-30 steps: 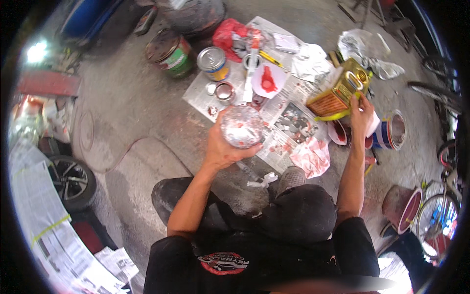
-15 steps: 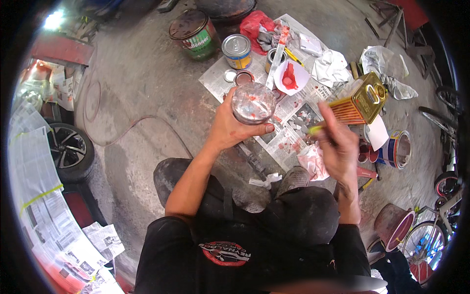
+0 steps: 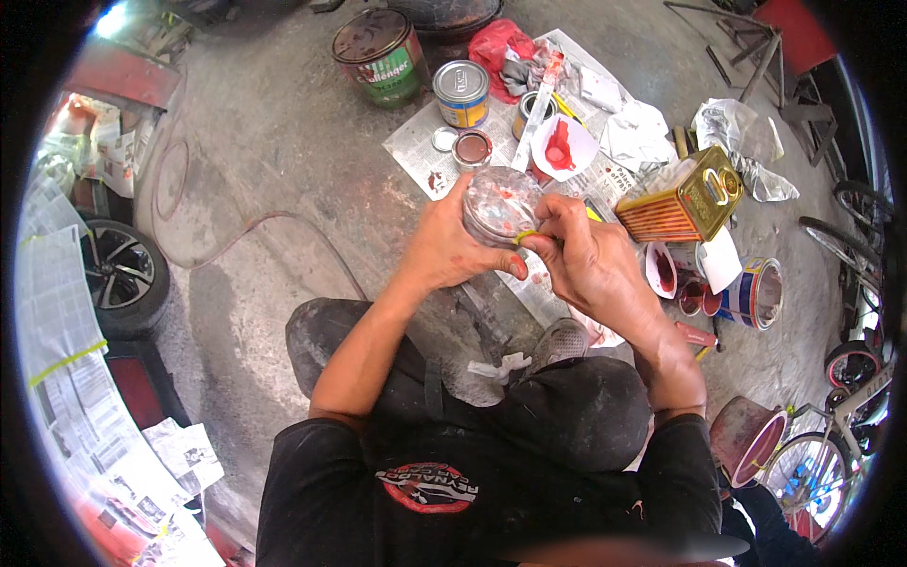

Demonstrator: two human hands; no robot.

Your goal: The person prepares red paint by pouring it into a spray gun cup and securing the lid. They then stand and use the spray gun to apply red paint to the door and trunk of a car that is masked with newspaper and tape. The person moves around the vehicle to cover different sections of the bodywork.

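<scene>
A round metal tin [image 3: 503, 203], spotted with red, is being held by the left hand [image 3: 449, 241] above the newspaper sheets [image 3: 408, 142]; the left fingers are being clamped around its side, the thumb being extended along the near side; a yellow strip [image 3: 522, 237] is being pinched by the fingers of the right hand [image 3: 590, 255] at the tin's near right rim; whether the rim is being touched by the strip cannot be told. The newspaper sheets are being supported by the concrete floor [image 3: 246, 189]; a yellow-and-blue can [image 3: 462, 94] and a small open tin of red-brown paint [image 3: 471, 146] are being carried by them beyond the left hand; a rectangular gold can [image 3: 713, 194] is being positioned to the right, apart from the right hand.
</scene>
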